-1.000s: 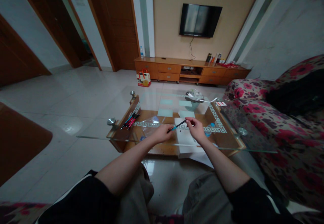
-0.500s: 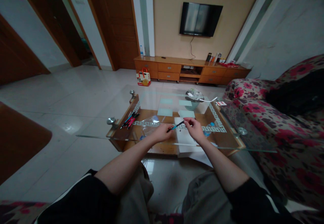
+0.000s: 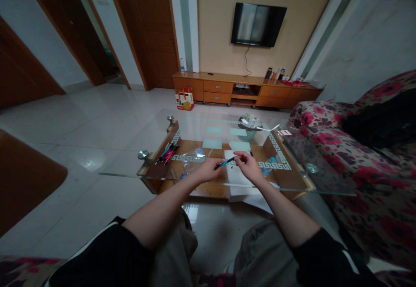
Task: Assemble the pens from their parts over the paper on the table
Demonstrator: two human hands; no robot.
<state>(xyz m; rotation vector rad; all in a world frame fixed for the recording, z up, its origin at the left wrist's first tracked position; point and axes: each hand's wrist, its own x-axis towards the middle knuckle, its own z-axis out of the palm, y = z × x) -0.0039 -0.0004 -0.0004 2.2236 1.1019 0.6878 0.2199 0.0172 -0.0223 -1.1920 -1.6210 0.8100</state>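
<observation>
A slim blue and black pen [image 3: 226, 162] is held between my two hands above the glass coffee table [image 3: 126, 175]. My left hand [image 3: 209, 169] is closed around its lower left end. At its upper right end, the fingertips of my right hand [image 3: 247, 166] pinch the pen. Below my right hand lies a white box or stack of paper [image 3: 234, 178], with small dark bits near it. To the left on the table is a bunch of pens [image 3: 167, 154], some blue, some pink-red, with dark tips. A clear plastic bag [image 3: 192, 159] lies beside my left hand.
A basket [image 3: 247, 134] lined with a bag stands beyond the table's far side. A bottle with a blue label [image 3: 268, 166] shows right of my right hand. A floral sofa [image 3: 344, 161] borders the right; a TV cabinet [image 3: 217, 88] runs along the back wall.
My right hand has shifted slightly left, toward my left hand. My left hand has hardly moved and the pen stays between both.
</observation>
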